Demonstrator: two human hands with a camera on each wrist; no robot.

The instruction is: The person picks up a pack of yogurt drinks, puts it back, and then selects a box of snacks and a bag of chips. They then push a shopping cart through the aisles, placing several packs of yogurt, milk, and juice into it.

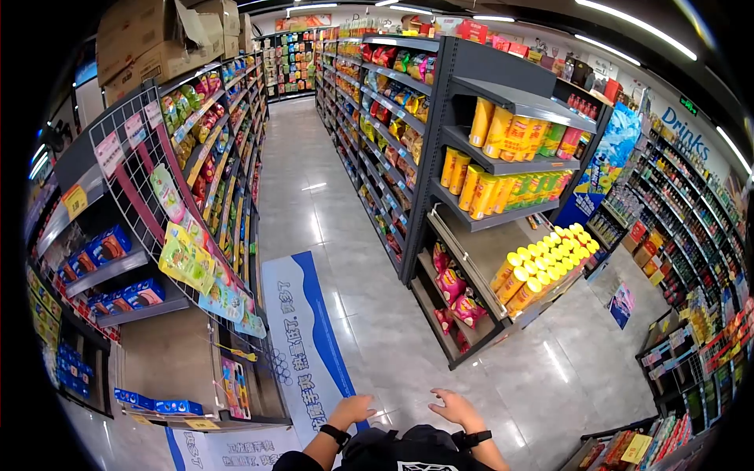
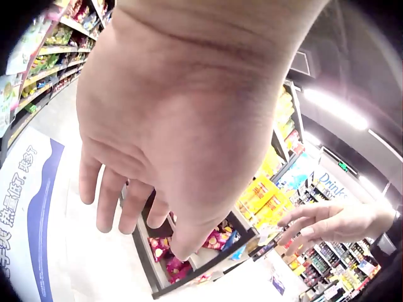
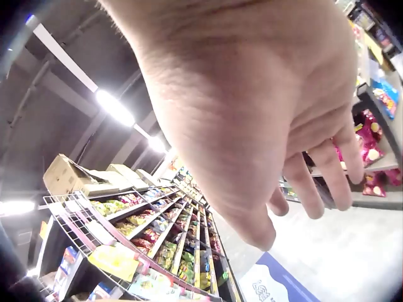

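My left hand (image 1: 354,411) hovers in front of my body over the tiled floor, its fingers loosely extended and holding nothing. To its right, my right hand (image 1: 453,407) is likewise relaxed and bare, thumb and fingers spread a little. A gap separates the two hands. Close up in the left wrist view, the left palm (image 2: 170,119) faces the camera with its fingers hanging down. The right palm (image 3: 252,113) fills much of the right wrist view in a similar pose. Nearest below the left hand is a blue-and-white floor sticker (image 1: 302,337) with printed characters.
An aisle floor (image 1: 314,184) runs ahead between snack shelves (image 1: 393,118). On the right, an end shelf carries yellow canisters (image 1: 542,263) above pink snack bags (image 1: 455,290). A wire rack (image 1: 129,169) with hanging pouches (image 1: 188,255) stands left. Cardboard boxes (image 1: 141,39) top the left shelf.
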